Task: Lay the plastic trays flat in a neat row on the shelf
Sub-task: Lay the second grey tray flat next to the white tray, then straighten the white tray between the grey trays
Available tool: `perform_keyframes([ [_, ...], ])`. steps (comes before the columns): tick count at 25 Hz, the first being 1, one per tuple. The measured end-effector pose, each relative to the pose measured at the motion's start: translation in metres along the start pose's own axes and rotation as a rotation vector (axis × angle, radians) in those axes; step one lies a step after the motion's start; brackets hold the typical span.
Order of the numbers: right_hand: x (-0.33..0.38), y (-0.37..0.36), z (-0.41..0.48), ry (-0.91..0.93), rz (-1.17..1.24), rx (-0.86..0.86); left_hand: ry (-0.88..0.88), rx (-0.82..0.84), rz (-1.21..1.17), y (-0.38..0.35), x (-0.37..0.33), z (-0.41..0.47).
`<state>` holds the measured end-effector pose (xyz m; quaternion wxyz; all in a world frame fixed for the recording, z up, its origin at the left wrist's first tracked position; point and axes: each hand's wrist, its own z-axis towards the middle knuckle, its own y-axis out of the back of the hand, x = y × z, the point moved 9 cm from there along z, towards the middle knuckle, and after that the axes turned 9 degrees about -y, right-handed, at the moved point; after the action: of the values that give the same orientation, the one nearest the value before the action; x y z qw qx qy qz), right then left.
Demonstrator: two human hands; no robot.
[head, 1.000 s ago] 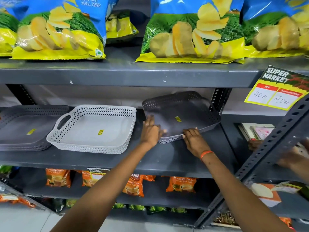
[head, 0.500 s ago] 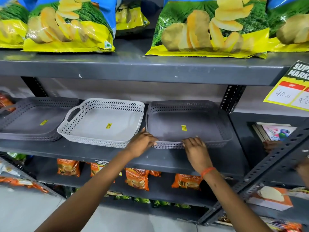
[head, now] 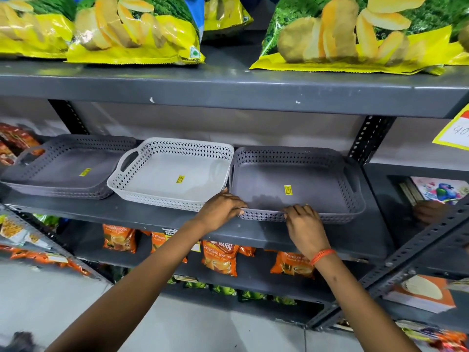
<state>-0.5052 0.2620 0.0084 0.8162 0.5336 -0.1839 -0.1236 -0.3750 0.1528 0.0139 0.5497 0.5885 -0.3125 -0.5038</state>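
Three perforated plastic trays lie flat side by side on the grey metal shelf [head: 157,219]. A dark grey tray [head: 63,171] is at the left, a white tray [head: 162,179] in the middle, and another dark grey tray [head: 312,189] at the right. Each carries a small yellow sticker. My left hand [head: 220,209] grips the front left corner of the right tray, next to the white tray. My right hand [head: 304,224] holds that tray's front rim with the fingers curled over it. An orange band circles my right wrist.
Large chip bags [head: 132,31] fill the shelf above, whose edge [head: 228,90] overhangs the trays. Orange tea packets [head: 218,257] stand on the shelf below. A slotted upright [head: 370,138] rises behind the right tray. A yellow price sign [head: 456,133] hangs at right. Another person's hand [head: 429,212] shows at right.
The right dark tray went from tilted up against the back to lying flat beside the white tray. Both hands followed it down to its front rim.
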Motion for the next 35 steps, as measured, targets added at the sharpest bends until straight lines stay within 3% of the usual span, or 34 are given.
perform_keyframes([
  [6, 0.022, -0.002, -0.002, -0.075, 0.0, 0.082, -0.126, -0.009, -0.042, 0.008, 0.012, -0.007],
  [11, 0.085, -0.002, 0.024, -0.234, 0.186, 0.09, -0.141, -0.211, -0.194, 0.063, 0.061, -0.041],
  [14, 0.137, -0.013, 0.06, -0.339, 0.356, 0.049, 0.002, -0.347, -0.142, 0.097, 0.138, -0.073],
  [17, 0.163, -0.033, 0.095, -0.498, 0.359, 0.083, 0.319, -0.424, 0.008, 0.124, 0.231, -0.108],
  [19, 0.17, -0.051, 0.114, -0.584, 0.311, 0.122, 0.56, -0.371, 0.055, 0.128, 0.3, -0.13],
  [22, 0.162, -0.071, 0.12, -0.726, 0.287, 0.208, 0.758, -0.205, -0.146, 0.105, 0.363, -0.14],
  [24, 0.157, -0.073, 0.117, -0.759, 0.233, 0.186, 0.793, -0.162, -0.215, 0.093, 0.375, -0.137],
  [27, 0.154, -0.074, 0.123, -0.703, 0.138, 0.135, 0.808, -0.221, -0.128, 0.091, 0.38, -0.135],
  [35, 0.146, -0.086, 0.158, -0.672, 0.141, 0.158, 0.727, -0.174, -0.023, 0.097, 0.381, -0.103],
])
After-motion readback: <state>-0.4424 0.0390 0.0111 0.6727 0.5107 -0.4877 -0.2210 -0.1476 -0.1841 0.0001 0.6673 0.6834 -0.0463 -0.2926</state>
